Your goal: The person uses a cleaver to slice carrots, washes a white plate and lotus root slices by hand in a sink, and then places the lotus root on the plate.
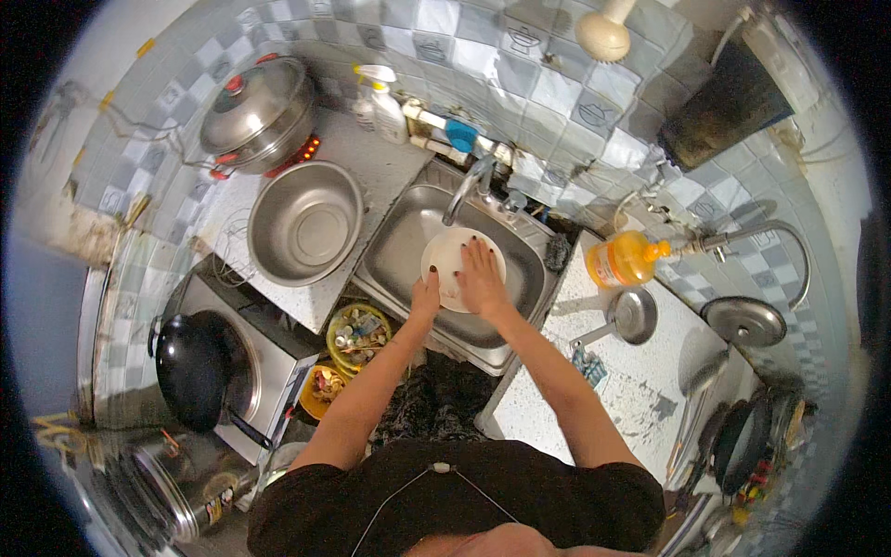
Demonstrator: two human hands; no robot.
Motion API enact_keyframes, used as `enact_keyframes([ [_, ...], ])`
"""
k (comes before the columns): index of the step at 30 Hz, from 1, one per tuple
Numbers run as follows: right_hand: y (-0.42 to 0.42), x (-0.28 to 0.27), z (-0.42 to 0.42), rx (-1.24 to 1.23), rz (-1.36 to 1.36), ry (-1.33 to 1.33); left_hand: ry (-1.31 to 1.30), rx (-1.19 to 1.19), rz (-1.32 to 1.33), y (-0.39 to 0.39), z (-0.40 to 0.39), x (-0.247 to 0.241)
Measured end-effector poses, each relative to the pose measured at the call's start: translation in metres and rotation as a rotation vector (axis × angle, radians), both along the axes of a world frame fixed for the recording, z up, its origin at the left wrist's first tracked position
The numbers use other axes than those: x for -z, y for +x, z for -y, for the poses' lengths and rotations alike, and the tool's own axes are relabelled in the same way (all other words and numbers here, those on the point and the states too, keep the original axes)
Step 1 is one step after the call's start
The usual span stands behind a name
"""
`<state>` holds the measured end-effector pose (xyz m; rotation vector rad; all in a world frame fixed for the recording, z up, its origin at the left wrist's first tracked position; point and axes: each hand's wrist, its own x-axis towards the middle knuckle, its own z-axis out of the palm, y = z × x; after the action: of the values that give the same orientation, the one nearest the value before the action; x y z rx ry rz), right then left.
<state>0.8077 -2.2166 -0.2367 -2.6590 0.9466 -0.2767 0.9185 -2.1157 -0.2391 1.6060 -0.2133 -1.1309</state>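
A white plate (445, 250) is held over the basin of a stainless steel sink (397, 244), just in front of the faucet (468, 188). My left hand (426, 296) grips the plate's left edge, its thumb on the upper face. Flat across the right part of the plate lies my right hand (482, 278), palm down with the fingers pointing towards the faucet. The plate hides part of the basin; the undersides of both hands are hidden.
Left of the sink are a large steel bowl (306, 223), a lidded steel pot (261, 115) and a spray bottle (386, 111). Two waste containers stand below, near a black wok (191, 372). An orange bottle (619, 259) and a small saucepan (632, 317) stand on the right counter.
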Motion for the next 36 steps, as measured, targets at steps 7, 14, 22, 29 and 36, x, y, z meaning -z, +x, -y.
enact_keyframes([
  [7, 0.023, 0.009, -0.024, -0.363, 0.110, 0.383, -0.056, 0.027, 0.282, 0.038, 0.005, 0.024],
  [14, 0.037, 0.028, -0.004, -0.148, 0.119, 0.084, -0.085, 0.074, 0.081, 0.033, 0.026, 0.031],
  [22, 0.019, -0.082, 0.055, 0.185, 0.262, 0.056, 0.035, -0.001, 0.000, 0.079, 0.021, 0.062],
  [29, 0.131, -0.148, 0.181, -0.006, 0.217, -0.244, 0.073, 0.039, 0.072, 0.069, 0.003, 0.009],
  [36, 0.203, -0.114, 0.240, -0.056, -0.399, -0.411, -0.009, 0.161, -0.031, 0.074, -0.005, 0.033],
])
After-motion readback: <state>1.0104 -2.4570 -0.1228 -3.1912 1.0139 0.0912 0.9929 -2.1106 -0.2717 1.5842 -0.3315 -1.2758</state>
